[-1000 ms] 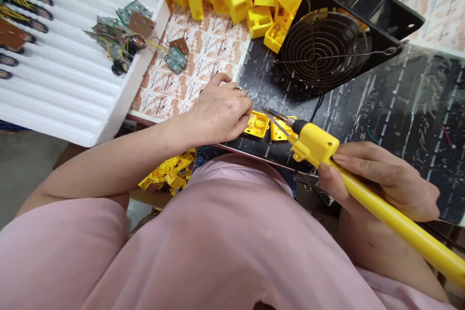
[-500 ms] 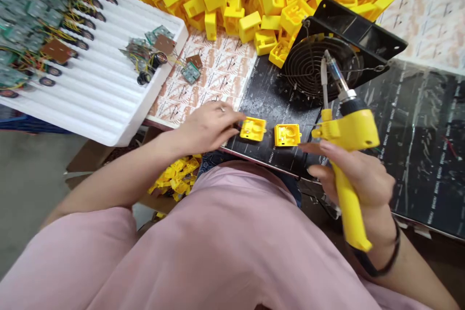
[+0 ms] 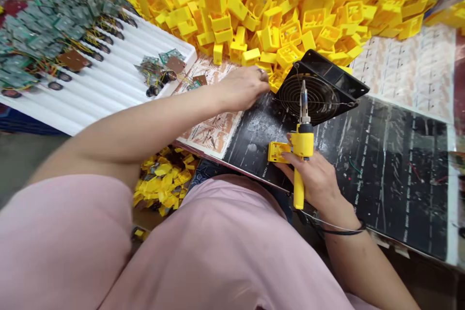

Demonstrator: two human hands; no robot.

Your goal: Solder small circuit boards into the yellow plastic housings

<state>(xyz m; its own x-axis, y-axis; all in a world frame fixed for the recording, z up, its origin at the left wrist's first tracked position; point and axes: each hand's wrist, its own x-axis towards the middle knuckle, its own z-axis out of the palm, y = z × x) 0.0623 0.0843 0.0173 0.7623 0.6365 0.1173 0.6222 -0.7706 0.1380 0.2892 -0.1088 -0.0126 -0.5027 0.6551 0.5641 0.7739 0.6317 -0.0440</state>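
Observation:
My right hand [image 3: 317,177] grips a yellow soldering gun [image 3: 304,145], its metal tip pointing away from me toward the fan. That hand's thumb and fingers also touch a small yellow plastic case [image 3: 276,152], which lies open side up on the black mat. My left hand [image 3: 247,88] is stretched out to the near edge of a heap of yellow plastic cases [image 3: 269,19], just left of the black fan [image 3: 312,94]. Its fingers are bent together, and what they hold, if anything, is hidden.
White ridged foam [image 3: 119,77] at the left carries many wired circuit boards [image 3: 47,34]. A small board [image 3: 198,81] lies beside it, partly behind my left arm. Below the table edge is a box of yellow parts [image 3: 163,179]. The black mat [image 3: 392,179] extends right.
My left hand has moved from the mat up to the heap. My right hand, with the soldering gun, has shifted left onto a yellow case. Only one of the two mat cases now shows.

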